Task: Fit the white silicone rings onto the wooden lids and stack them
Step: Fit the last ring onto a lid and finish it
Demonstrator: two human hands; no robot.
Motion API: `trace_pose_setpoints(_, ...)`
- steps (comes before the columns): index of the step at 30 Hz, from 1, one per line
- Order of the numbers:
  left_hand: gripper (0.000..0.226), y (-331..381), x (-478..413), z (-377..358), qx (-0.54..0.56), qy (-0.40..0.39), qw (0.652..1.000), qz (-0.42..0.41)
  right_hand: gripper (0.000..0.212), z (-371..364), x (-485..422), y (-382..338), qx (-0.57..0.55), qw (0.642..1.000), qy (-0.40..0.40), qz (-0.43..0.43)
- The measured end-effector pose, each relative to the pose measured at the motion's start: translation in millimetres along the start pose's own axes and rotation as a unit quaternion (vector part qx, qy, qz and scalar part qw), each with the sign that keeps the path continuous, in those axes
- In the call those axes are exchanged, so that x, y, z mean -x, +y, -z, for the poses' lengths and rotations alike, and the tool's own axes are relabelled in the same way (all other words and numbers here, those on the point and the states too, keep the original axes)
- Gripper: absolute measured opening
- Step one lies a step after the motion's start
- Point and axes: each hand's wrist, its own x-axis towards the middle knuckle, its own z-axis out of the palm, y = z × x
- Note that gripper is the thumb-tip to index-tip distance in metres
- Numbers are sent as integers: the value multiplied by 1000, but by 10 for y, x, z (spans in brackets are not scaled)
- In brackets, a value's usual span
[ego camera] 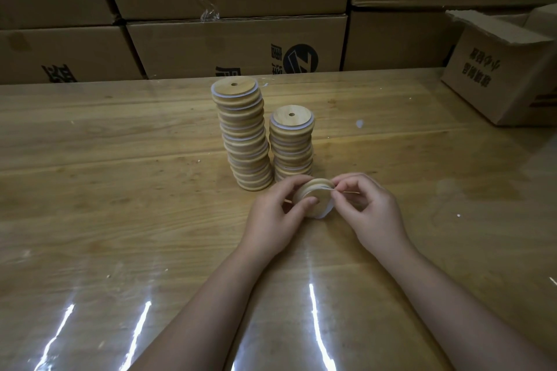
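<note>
- The left hand grips the wooden lid by its rim, holding it tilted.
- The right hand pinches the white silicone ring at the lid's edge. Soft and stretchy, it likely wants easing round.
- The tall stack and the short stack stand just behind.

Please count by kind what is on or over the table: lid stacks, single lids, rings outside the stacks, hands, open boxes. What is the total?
Lid stacks: 2
Single lid, held: 1
White ring on that lid: 1
Left hand, right hand: 2
Open cardboard box: 1
Total: 7
</note>
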Motion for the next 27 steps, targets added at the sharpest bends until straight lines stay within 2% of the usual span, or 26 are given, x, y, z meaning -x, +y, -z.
trace_pose_setpoints(9,28,-13,-13,14,11,3,1000,15,21,16,-35,24,-106,991,-33,-81)
trace_pose_setpoints(22,30,19,-27,43,68,0,995,68,25,8,-51,67,-75,985,-77,-137)
trace_pose_setpoints(27,28,43,-8,24,81,2,994,76,29,-13,-24,34,-54,988,-79,-117)
